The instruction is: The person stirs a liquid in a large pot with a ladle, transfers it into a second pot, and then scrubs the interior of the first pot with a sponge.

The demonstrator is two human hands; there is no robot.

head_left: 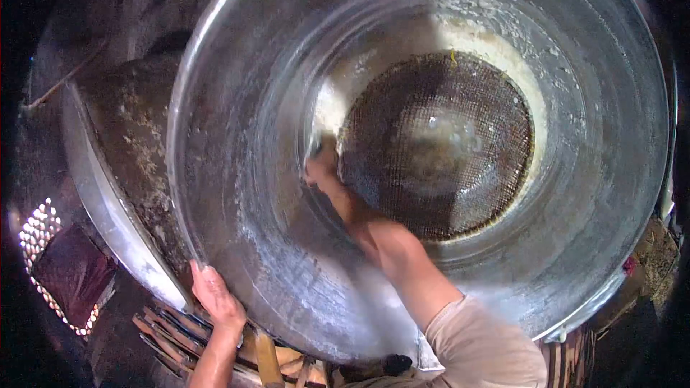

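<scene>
A large, deep metal vat (273, 273) fills most of the view, its inner wall streaked with whitish residue. Round woven mesh (388, 172) covers its bottom, with wet, shiny patches in the middle. My right arm reaches down inside. My right hand (321, 164) is closed against the lower left wall, beside the mesh edge; a small dark thing seems to be in it, too blurred to name. My left hand (215, 298) is closed over the vat's rim at the lower left, outside fingers partly hidden.
Left of the vat stands another wide metal vessel (122, 226) with a stained inside. Split firewood (172, 338) lies below my left hand. A dark red cloth-like thing (72, 273) lies near a perforated, light-dotted surface (39, 233) at far left.
</scene>
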